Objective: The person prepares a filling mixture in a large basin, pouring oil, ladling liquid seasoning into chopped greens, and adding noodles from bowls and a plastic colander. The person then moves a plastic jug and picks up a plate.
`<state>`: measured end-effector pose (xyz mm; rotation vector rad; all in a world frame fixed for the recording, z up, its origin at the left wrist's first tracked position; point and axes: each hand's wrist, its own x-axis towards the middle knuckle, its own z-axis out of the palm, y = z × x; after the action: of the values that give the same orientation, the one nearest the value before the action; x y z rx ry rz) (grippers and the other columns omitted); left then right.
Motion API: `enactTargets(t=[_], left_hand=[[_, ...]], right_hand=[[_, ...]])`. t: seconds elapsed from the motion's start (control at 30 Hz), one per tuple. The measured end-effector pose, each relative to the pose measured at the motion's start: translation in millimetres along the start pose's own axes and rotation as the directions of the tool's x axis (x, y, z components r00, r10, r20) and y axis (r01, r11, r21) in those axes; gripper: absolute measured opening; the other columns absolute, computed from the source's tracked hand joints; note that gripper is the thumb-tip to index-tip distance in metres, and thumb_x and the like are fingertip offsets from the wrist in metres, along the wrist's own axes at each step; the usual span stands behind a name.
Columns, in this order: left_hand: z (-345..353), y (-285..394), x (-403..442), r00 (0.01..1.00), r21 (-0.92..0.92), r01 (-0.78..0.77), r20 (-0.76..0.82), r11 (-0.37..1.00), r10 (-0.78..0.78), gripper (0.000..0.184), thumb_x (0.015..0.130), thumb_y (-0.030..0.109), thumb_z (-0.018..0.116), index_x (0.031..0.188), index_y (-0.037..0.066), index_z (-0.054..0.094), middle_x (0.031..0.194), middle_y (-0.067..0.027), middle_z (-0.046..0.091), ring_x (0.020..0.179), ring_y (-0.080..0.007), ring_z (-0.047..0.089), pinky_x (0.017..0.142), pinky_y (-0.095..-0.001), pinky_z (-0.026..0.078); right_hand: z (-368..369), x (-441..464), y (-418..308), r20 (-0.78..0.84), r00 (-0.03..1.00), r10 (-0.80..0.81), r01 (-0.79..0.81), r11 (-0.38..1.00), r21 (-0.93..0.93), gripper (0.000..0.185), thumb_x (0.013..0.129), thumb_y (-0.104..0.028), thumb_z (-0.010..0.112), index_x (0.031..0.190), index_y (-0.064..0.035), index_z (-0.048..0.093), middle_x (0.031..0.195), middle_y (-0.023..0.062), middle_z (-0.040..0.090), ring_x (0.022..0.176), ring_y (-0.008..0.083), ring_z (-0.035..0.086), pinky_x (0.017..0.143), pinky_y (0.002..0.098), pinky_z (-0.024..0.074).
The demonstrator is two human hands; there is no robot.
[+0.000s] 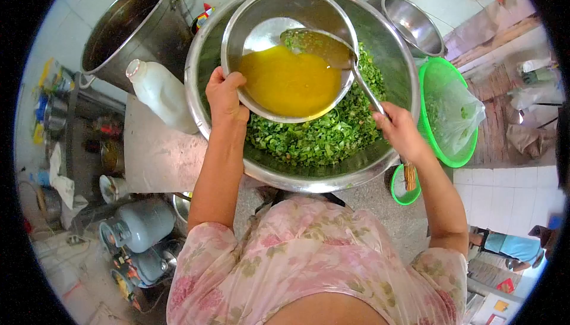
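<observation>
My left hand (226, 96) grips the rim of a steel bowl (261, 13), thumb over the edge. Yellow liquid, probably oil or beaten egg, lies in its lower part (291, 84). The bowl is tilted toward me above a wide metal basin (409, 75) of chopped green vegetables (314, 147). In my right hand (399, 128) is the handle of a ladle (367, 90). The ladle's round head rests inside the bowl on its right side, with green bits in it. Part of the basin and greens is hidden under the bowl.
At the left stand a tall steel pot (148, 40) and a white plastic bottle (163, 93). A steel bowl (415, 25) and a green basket (424, 99) with a plastic bag sit to the right. Gas cylinders (142, 224) stand lower left. Another person (510, 245) is far right.
</observation>
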<state>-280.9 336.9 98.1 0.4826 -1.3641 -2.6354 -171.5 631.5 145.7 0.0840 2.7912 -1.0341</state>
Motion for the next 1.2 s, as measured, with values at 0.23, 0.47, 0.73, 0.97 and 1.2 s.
enactTargets(t=[0.23,0.47,0.73,0.97,1.2], left_hand=[[0,1,-1,1.000,-0.022,0.007,0.017,1.000,-0.007,0.019,0.059,-0.011,0.049,0.067,0.007,0.046,0.068,-0.0029,0.052,0.059,-0.0134,0.049,0.059,-0.0255,0.042],[1,4,-2,1.000,-0.003,-0.008,0.016,1.000,0.008,0.020,0.059,-0.011,0.049,0.064,0.007,0.045,0.067,-0.0029,0.052,0.058,-0.0128,0.048,0.058,-0.0248,0.042],[1,3,-1,1.000,-0.006,-0.014,0.002,1.000,0.014,0.021,0.059,-0.011,0.049,0.062,0.008,0.044,0.065,-0.0018,0.051,0.056,-0.0119,0.047,0.056,-0.0238,0.041],[4,6,-3,0.999,0.010,0.005,-0.032,1.000,-0.004,0.020,0.059,-0.012,0.049,0.062,0.008,0.044,0.065,-0.0026,0.051,0.057,-0.0124,0.047,0.056,-0.0247,0.042],[0,3,-1,1.000,-0.009,0.007,0.001,1.000,-0.007,0.020,0.059,-0.012,0.049,0.063,0.007,0.045,0.066,-0.0026,0.051,0.057,-0.0129,0.048,0.057,-0.0251,0.042]], right_hand=[[-2,-17,1,-0.008,0.991,-0.131,0.130,0.980,0.150,0.026,0.088,-0.021,0.051,0.103,-0.0006,0.054,0.067,-0.0044,0.042,0.055,0.0043,0.037,0.047,0.0200,0.0313],[7,-18,2,0.109,0.989,-0.104,0.092,0.990,0.108,0.024,0.087,-0.019,0.052,0.101,-0.0004,0.055,0.068,-0.0018,0.043,0.059,0.0078,0.040,0.052,0.0241,0.0359],[-2,-45,-2,0.209,0.948,-0.241,0.256,0.965,-0.049,0.015,0.083,-0.013,0.054,0.085,0.0018,0.053,0.072,0.0145,0.052,0.066,0.0257,0.052,0.062,0.0342,0.0416],[-18,-51,7,0.091,0.969,-0.231,0.231,0.973,0.018,0.017,0.082,-0.013,0.054,0.091,0.0020,0.055,0.071,0.0131,0.052,0.066,0.0231,0.052,0.062,0.0339,0.0424],[2,5,0,-0.064,0.998,0.016,-0.008,0.992,0.126,0.018,0.086,-0.017,0.051,0.091,0.0007,0.055,0.063,0.0066,0.051,0.058,0.0129,0.046,0.055,0.0291,0.0402]])
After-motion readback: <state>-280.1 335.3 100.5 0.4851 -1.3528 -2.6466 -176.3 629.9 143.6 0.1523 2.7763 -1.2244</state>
